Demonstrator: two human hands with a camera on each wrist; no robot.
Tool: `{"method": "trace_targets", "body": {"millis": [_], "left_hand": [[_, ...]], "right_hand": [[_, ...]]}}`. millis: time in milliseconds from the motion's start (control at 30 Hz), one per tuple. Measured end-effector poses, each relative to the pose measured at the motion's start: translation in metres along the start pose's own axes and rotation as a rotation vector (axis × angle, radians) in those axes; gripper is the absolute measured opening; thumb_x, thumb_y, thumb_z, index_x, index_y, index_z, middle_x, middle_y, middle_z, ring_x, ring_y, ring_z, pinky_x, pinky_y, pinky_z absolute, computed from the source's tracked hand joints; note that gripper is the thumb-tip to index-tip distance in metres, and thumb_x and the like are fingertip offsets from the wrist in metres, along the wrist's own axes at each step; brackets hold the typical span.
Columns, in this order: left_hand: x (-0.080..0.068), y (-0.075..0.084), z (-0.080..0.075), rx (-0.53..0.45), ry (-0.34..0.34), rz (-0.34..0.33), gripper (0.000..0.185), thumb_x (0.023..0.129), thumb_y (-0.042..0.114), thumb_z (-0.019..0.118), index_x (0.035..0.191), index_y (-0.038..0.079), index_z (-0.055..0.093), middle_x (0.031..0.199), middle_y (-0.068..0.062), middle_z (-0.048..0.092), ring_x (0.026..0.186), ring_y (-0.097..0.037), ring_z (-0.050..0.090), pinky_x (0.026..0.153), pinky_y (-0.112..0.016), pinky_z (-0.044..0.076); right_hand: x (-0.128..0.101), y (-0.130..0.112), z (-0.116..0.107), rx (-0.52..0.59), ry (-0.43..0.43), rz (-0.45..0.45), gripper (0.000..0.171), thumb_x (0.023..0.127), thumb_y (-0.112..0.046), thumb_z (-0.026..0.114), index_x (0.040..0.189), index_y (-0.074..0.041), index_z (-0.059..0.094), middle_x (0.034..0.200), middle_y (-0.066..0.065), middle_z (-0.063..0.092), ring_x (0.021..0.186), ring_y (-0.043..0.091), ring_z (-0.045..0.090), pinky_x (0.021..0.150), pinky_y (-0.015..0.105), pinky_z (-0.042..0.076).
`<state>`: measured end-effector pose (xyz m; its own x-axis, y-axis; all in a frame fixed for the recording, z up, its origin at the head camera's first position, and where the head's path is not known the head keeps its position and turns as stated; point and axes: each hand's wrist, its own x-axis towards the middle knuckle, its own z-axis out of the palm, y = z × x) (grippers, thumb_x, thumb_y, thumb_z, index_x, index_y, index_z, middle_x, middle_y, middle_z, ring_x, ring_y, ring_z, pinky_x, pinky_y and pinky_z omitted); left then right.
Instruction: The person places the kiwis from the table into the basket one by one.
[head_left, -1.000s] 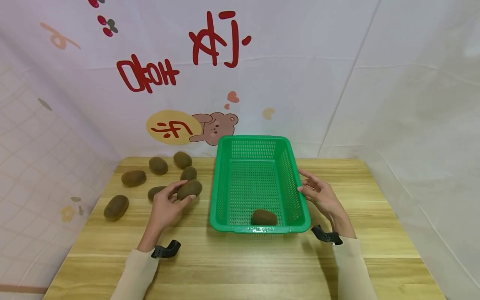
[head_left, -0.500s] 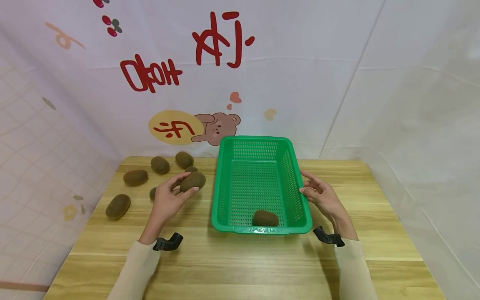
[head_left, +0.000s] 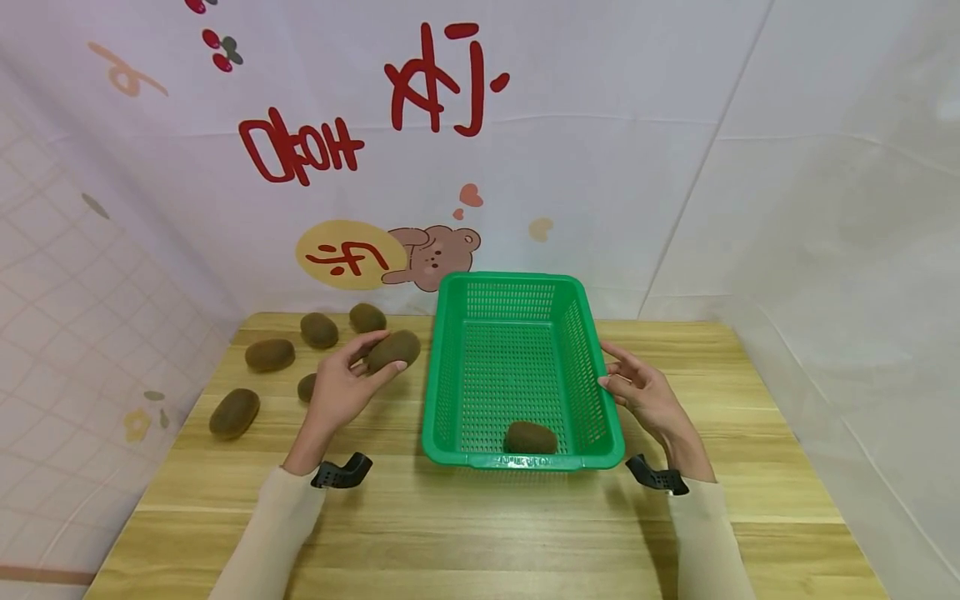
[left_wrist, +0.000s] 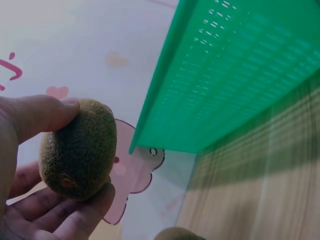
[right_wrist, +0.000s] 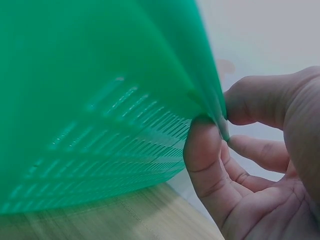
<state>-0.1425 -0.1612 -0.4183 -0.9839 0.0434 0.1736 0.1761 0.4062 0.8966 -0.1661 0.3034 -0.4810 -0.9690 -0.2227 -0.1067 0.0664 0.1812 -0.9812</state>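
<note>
My left hand (head_left: 341, 392) holds a brown fuzzy kiwi (head_left: 395, 351) between thumb and fingers, just left of the green plastic basket (head_left: 525, 461). In the left wrist view the held kiwi (left_wrist: 80, 150) is upright, with the thumb on its upper end and the fingers under it. My right hand (head_left: 647, 398) is at the basket's right side. The right wrist view shows its thumb and fingers pinching the basket rim (right_wrist: 212, 75). One kiwi (head_left: 531, 437) lies inside the basket at the near end.
Several loose kiwis lie on the wooden table (head_left: 480, 533) at the left, among them one at the back (head_left: 367, 317) and one nearer the left edge (head_left: 235, 413). Another, partly hidden kiwi (head_left: 306, 388) is beside my left hand. A printed white cloth (head_left: 600, 167) hangs behind.
My left hand has lifted its kiwi and carried it a little right and away from me, toward the basket; it now covers a kiwi behind it. My right hand stays on the rim.
</note>
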Motion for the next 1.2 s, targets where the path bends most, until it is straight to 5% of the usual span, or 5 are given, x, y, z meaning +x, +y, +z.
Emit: {"method": "trace_targets", "body": {"millis": [300, 667, 867, 1200], "left_hand": [[0.013, -0.016, 0.009, -0.007, -0.014, 0.028, 0.053, 0.090, 0.029, 0.082, 0.138, 0.017, 0.064, 0.141, -0.008, 0.062, 0.134, -0.026, 0.059, 0.110, -0.052, 0.050], [0.024, -0.007, 0.021, -0.065, -0.029, 0.081, 0.054, 0.089, 0.020, 0.083, 0.139, 0.016, 0.064, 0.139, -0.010, 0.064, 0.128, -0.028, 0.062, 0.106, -0.053, 0.052], [0.029, 0.002, 0.029, -0.072, -0.047, 0.111, 0.053, 0.087, 0.027, 0.084, 0.137, 0.022, 0.066, 0.136, -0.003, 0.066, 0.119, -0.019, 0.065, 0.100, -0.043, 0.057], [0.034, 0.015, 0.042, -0.066, -0.079, 0.143, 0.051, 0.088, 0.030, 0.083, 0.135, 0.023, 0.067, 0.131, -0.003, 0.068, 0.117, -0.020, 0.063, 0.099, -0.048, 0.056]], "right_hand": [[0.001, 0.001, 0.001, 0.001, -0.003, -0.021, 0.066, 0.102, -0.018, 0.065, 0.161, -0.015, 0.035, 0.116, 0.003, 0.059, 0.089, 0.007, 0.058, 0.075, 0.024, 0.053], [0.000, 0.001, 0.001, 0.003, -0.006, -0.018, 0.067, 0.102, -0.022, 0.066, 0.161, -0.017, 0.035, 0.118, 0.006, 0.058, 0.090, 0.007, 0.059, 0.075, 0.023, 0.053], [0.001, 0.001, 0.000, -0.003, -0.005, -0.018, 0.067, 0.102, -0.021, 0.065, 0.161, -0.016, 0.034, 0.118, 0.006, 0.057, 0.091, 0.007, 0.059, 0.077, 0.023, 0.054], [0.000, -0.001, 0.001, 0.004, 0.001, -0.005, 0.067, 0.102, -0.021, 0.066, 0.161, -0.018, 0.035, 0.117, 0.004, 0.058, 0.094, 0.008, 0.061, 0.081, 0.024, 0.056]]}}
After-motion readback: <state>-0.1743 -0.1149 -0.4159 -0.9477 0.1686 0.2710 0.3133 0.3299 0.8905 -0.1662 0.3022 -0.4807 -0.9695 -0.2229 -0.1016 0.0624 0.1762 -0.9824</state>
